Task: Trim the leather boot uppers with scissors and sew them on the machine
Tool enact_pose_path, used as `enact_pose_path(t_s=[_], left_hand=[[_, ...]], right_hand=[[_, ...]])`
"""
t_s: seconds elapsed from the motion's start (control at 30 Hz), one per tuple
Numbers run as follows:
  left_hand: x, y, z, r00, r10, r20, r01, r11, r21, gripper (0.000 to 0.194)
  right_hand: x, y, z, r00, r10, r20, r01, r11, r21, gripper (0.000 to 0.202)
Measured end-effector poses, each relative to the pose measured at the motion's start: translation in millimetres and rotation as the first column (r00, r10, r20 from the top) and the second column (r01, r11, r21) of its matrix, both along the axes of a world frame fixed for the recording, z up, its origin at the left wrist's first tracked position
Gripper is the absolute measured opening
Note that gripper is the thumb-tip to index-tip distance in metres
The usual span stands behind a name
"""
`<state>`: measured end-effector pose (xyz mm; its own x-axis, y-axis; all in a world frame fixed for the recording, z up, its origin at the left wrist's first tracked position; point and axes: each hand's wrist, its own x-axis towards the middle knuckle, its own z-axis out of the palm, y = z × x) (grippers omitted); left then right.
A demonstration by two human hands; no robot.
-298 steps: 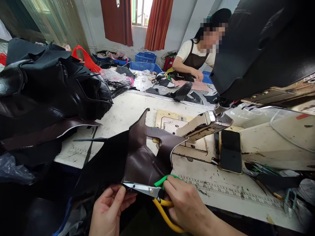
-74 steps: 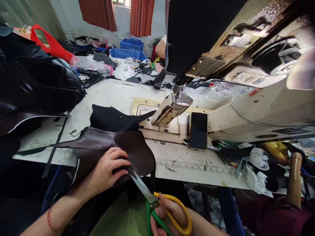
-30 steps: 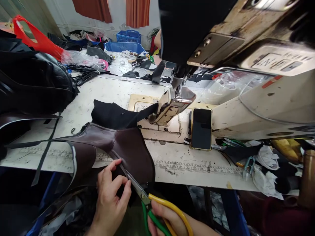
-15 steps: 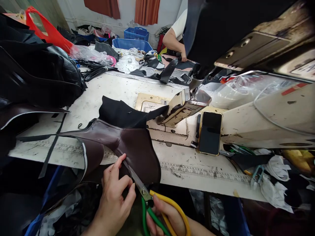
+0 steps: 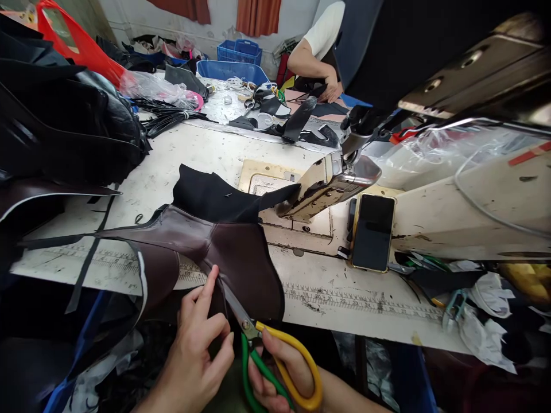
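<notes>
A dark brown leather piece (image 5: pixel 241 258) with a black lining flap (image 5: pixel 210 195) lies on the table, reaching over its front edge. My left hand (image 5: pixel 198 332) rests at the near edge of the leather, index finger stretched out and its tip touching the surface. The other fingers are bent, with the thumb apart from them. In my right hand (image 5: pixel 284 367) are scissors (image 5: pixel 246 324), with one yellow and one green handle spread apart. Their blade points up and away along the leather, its tip near my left index finger. Whether a second blade lies underneath is hidden.
A sewing machine (image 5: pixel 318 189) stands behind the leather, a phone (image 5: pixel 372 232) beside it. Black and brown pieces (image 5: pixel 73 126) are heaped on the left. A printed ruler (image 5: pixel 344 301) runs along the table's front. Across the table, a person's hand (image 5: pixel 331 89) handles black pieces.
The scissors and my right hand have shifted slightly left and up. My left index finger is straighter. Across the table, the other person's arm has moved right.
</notes>
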<state>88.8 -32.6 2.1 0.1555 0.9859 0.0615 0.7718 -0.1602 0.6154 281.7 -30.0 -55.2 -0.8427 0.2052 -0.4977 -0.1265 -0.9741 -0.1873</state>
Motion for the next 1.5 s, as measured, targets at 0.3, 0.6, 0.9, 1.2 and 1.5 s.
enact_pose_path(t_s=[0.3, 0.6, 0.9, 1.2, 1.5], left_hand=[[-16.2, 0.6, 4.8, 0.995, -0.066, 0.069, 0.069, 0.997, -0.034, 0.020], [-13.1, 1.2, 13.0, 0.998, -0.025, 0.053, 0.031, 0.991, -0.129, 0.020], [-21.0, 3.4, 17.6, 0.995, -0.060, 0.080, 0.070, 0.988, -0.134, 0.022], [-34.7, 6.3, 21.1, 0.983, -0.098, 0.154, 0.116, 0.987, -0.111, 0.020], [-22.5, 24.9, -14.5, 0.943, 0.204, -0.263, -0.104, 0.932, 0.348, 0.014]], right_hand=[[12.1, 14.3, -7.6, 0.901, 0.008, -0.433, -0.071, 0.989, -0.130, 0.069], [-0.1, 5.5, -0.6, 0.979, -0.050, -0.198, 0.042, 0.998, -0.045, 0.068], [0.7, 17.4, 17.1, 0.998, 0.050, 0.030, -0.051, 0.998, 0.046, 0.070], [7.8, 23.8, 27.4, 0.971, 0.075, 0.229, -0.137, 0.954, 0.266, 0.066], [8.7, 11.7, 40.4, 0.851, 0.068, 0.521, -0.320, 0.853, 0.412, 0.063]])
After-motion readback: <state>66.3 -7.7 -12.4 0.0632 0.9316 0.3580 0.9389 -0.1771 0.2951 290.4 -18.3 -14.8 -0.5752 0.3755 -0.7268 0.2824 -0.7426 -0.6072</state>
